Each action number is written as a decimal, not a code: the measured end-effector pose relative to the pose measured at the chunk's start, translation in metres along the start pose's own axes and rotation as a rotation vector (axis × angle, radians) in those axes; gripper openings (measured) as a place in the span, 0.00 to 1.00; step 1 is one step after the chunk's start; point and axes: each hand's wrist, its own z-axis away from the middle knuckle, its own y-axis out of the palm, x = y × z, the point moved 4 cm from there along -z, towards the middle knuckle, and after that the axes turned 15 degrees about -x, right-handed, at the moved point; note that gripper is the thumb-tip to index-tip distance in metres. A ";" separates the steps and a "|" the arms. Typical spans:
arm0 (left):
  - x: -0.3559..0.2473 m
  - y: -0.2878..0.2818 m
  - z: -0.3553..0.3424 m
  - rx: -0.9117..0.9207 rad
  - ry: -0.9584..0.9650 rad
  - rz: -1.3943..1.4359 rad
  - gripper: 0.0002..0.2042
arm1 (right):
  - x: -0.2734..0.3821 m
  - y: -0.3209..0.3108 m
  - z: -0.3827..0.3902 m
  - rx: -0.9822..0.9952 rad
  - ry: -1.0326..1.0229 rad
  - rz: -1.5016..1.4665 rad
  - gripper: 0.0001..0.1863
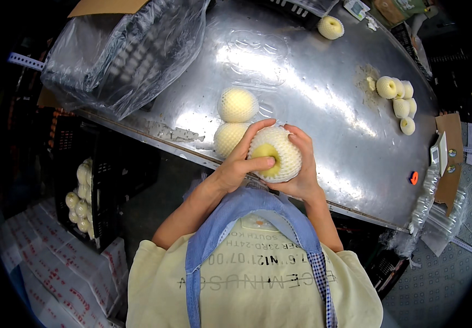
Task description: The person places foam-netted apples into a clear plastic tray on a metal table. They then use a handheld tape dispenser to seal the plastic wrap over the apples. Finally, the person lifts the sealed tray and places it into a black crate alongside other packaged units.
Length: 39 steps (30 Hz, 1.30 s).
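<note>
both hands grasp one pale yellow fruit in a white foam net sleeve point(275, 154), held just above the near edge of the steel tabletop point(323, 98). the left hand point(237, 164) wraps its side with the thumb pressing on the bare yellow patch where the net gapes; the right hand point(301, 172) cups it from the other side. that thumb could bruise the flesh if it presses hard, and a tug on the net could tear the foam. because the fruit hangs over the table edge, a slip would likely send it to the floor. two netted fruits point(236, 117) sit touching just behind it in a clear plastic tray point(258, 46); a careless nudge could roll them out. loose foam sleeves point(397, 95) lie well apart, to the right.
</note>
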 end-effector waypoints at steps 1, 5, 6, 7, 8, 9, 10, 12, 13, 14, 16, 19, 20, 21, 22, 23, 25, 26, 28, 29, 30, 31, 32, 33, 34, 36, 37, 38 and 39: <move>-0.001 0.000 0.001 0.007 0.005 0.008 0.36 | 0.000 0.000 0.000 0.003 0.000 -0.004 0.53; -0.002 0.002 0.003 0.040 -0.020 0.046 0.37 | -0.005 -0.002 0.000 0.018 0.025 -0.042 0.53; -0.002 0.002 0.003 0.048 -0.035 0.057 0.37 | -0.005 -0.002 0.000 0.028 0.022 -0.025 0.52; -0.001 0.002 0.003 0.045 -0.032 0.057 0.37 | -0.005 -0.003 -0.001 0.037 0.019 -0.009 0.52; -0.001 0.001 0.003 0.043 -0.029 0.058 0.37 | -0.005 -0.004 -0.002 0.048 0.016 0.008 0.52; 0.000 0.001 0.003 0.039 -0.026 0.059 0.37 | -0.004 -0.006 -0.004 0.053 0.011 0.016 0.51; -0.001 0.001 0.002 0.027 -0.005 0.026 0.37 | -0.004 -0.007 -0.006 0.059 0.006 0.022 0.51; -0.006 0.001 0.000 0.008 0.035 -0.044 0.37 | -0.014 -0.012 -0.008 0.045 0.115 -0.066 0.51; -0.011 -0.006 -0.004 -0.089 0.077 -0.218 0.36 | -0.026 -0.014 -0.009 0.030 0.229 -0.162 0.51; -0.017 -0.014 -0.012 -0.167 0.117 -0.392 0.36 | -0.038 -0.019 -0.010 0.002 0.341 -0.245 0.51; -0.036 -0.031 -0.027 -0.340 0.327 -0.778 0.31 | -0.060 -0.025 -0.022 -0.011 0.402 -0.128 0.50; -0.031 -0.053 -0.055 -0.374 0.802 -1.318 0.28 | -0.089 -0.020 -0.045 0.089 0.282 0.165 0.47; -0.025 -0.056 -0.065 -0.360 0.815 -1.439 0.27 | -0.096 -0.014 -0.049 0.133 0.250 0.215 0.46; -0.017 -0.064 -0.072 -0.345 0.765 -1.498 0.26 | -0.101 -0.005 -0.053 0.180 0.214 0.259 0.46; -0.008 -0.072 -0.079 -0.330 0.714 -1.556 0.26 | -0.106 0.003 -0.056 0.210 0.234 0.225 0.45; -0.004 -0.075 -0.084 -0.307 0.662 -1.611 0.25 | -0.108 0.007 -0.061 0.237 0.199 0.236 0.45; -0.004 -0.081 -0.087 -0.290 0.626 -1.545 0.25 | -0.110 0.013 -0.072 0.293 0.129 0.258 0.45; -0.003 -0.084 -0.088 -0.278 0.604 -1.509 0.24 | -0.113 0.016 -0.075 0.309 0.134 0.247 0.44; -0.003 -0.092 -0.089 -0.253 0.628 -1.392 0.24 | -0.118 0.021 -0.079 0.340 0.146 0.226 0.43; -0.003 -0.095 -0.090 -0.245 0.638 -1.333 0.24 | -0.121 0.023 -0.080 0.365 0.149 0.239 0.43; -0.003 -0.096 -0.091 -0.248 0.642 -1.309 0.24 | -0.125 0.024 -0.081 0.389 0.152 0.252 0.43; -0.003 -0.097 -0.092 -0.251 0.646 -1.285 0.24 | -0.128 0.025 -0.081 0.413 0.154 0.265 0.43; -0.003 -0.098 -0.092 -0.255 0.648 -1.262 0.24 | -0.129 0.025 -0.082 0.464 0.100 0.316 0.43; -0.003 -0.100 -0.092 -0.259 0.633 -1.245 0.24 | -0.128 0.024 -0.083 0.515 0.046 0.367 0.43; -0.004 -0.101 -0.092 -0.264 0.617 -1.227 0.24 | -0.127 0.024 -0.085 0.566 -0.010 0.416 0.42; -0.002 -0.103 -0.093 -0.269 0.599 -1.191 0.24 | -0.129 0.026 -0.087 0.595 0.007 0.416 0.42; -0.001 -0.104 -0.093 -0.272 0.595 -1.175 0.24 | -0.131 0.029 -0.087 0.610 0.014 0.416 0.42; -0.001 -0.105 -0.094 -0.271 0.592 -1.160 0.24 | -0.133 0.032 -0.086 0.601 -0.003 0.434 0.43; 0.001 -0.103 -0.096 -0.274 0.611 -1.164 0.24 | -0.135 0.036 -0.083 0.593 -0.022 0.451 0.43</move>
